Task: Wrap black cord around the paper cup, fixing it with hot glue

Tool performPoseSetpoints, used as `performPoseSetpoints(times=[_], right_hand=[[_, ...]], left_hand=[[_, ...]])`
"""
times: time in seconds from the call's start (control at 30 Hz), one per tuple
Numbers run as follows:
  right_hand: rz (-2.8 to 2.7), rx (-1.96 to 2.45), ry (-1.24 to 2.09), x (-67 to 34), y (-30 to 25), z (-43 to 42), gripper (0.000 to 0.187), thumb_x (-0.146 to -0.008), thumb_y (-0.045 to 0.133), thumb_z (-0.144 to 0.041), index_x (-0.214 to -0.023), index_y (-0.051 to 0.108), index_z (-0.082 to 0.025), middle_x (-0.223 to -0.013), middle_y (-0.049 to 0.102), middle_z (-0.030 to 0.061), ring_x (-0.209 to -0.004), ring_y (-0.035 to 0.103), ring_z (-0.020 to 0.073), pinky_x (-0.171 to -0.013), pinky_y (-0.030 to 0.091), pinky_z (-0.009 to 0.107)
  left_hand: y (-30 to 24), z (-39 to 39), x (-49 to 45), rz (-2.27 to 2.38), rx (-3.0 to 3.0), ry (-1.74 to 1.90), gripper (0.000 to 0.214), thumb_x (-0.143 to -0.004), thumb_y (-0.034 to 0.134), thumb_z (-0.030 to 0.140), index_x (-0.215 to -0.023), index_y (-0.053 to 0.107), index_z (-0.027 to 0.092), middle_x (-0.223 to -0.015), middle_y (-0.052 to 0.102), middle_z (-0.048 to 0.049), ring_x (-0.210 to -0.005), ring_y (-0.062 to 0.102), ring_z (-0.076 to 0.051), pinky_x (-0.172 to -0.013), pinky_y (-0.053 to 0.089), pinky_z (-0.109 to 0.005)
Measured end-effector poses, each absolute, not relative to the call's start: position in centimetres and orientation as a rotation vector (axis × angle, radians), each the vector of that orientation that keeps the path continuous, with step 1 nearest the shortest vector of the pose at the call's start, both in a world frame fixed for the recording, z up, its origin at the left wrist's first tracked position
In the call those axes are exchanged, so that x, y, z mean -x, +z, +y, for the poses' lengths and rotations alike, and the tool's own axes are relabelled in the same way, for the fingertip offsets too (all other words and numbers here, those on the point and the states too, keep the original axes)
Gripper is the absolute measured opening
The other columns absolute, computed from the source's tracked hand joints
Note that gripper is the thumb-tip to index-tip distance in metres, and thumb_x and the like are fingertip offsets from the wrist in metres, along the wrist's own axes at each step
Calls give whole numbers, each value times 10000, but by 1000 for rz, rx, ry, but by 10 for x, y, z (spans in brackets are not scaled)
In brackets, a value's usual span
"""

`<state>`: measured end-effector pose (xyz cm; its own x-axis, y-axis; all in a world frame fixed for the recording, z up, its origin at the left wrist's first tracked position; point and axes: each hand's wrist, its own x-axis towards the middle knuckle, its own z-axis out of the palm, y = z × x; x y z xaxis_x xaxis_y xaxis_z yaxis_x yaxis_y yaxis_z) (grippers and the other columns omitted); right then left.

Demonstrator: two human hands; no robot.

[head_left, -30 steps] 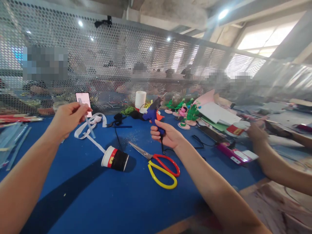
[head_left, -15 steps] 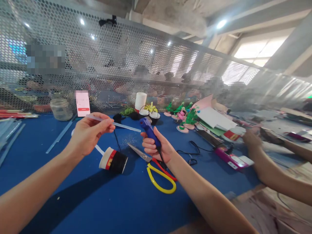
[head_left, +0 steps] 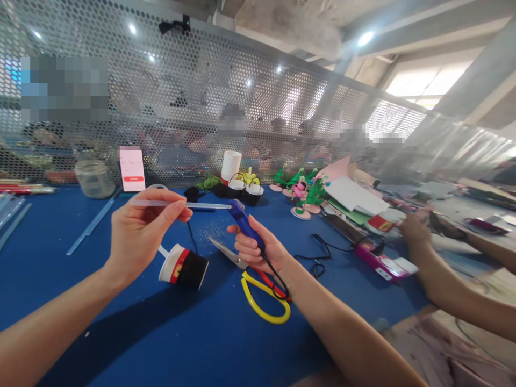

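Observation:
My left hand [head_left: 141, 231] is closed, pinching a narrow translucent white plastic strip [head_left: 207, 206] between thumb and fingers, roughly level above the table. In my right hand [head_left: 260, 244] is a blue corded hand tool [head_left: 245, 223], fingers wrapped round its body. The strip's far end meets the tool's head; I cannot tell how they engage. Below my left hand a paper cup [head_left: 183, 266] with a black covering and red band lies tilted, a white strip poking out beside it. Large scissors [head_left: 266, 298] with yellow and red handles lie under my right hand, blades pointing away.
White crumbs dot the blue table. Behind stand a glass jar [head_left: 95, 178], a lit phone [head_left: 132, 169], stacked white cups [head_left: 231, 165] and green craft figures [head_left: 316, 189]. Loose strips [head_left: 92, 224] lie left. At right are a purple device [head_left: 377, 263], papers and another person's arms [head_left: 431, 274].
My left hand has turned slightly, bringing the strip more level and its end onto the tool's head. The tool has shifted a little left and down. The view has moved slightly.

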<state>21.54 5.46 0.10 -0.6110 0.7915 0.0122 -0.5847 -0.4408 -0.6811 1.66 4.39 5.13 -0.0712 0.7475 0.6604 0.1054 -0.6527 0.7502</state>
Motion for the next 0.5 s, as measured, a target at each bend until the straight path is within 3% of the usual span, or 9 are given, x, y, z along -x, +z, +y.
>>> performPoseSetpoints(times=[0.27, 0.5], right_hand=[[-991, 507, 1900, -212, -2, 54, 295, -787, 419, -363, -798, 576, -113, -439, 334, -67, -351, 241, 25, -316, 191, 135], [-1222, 564, 1736, -207, -2, 45, 262, -757, 474, -355, -834, 562, -121, -432, 408, -54, -355, 306, 41, -357, 212, 183]], left_hand=[[46, 41, -17, 925, -1948, 1732, 79, -679, 573, 158, -739, 598, 203, -729, 577, 19, -582, 591, -105, -553, 509, -233], [39, 42, -20, 911, -2225, 1635, 64, -664, 585, 156, -706, 608, 199, -756, 610, -9, -731, 579, -147, -659, 506, -284]])
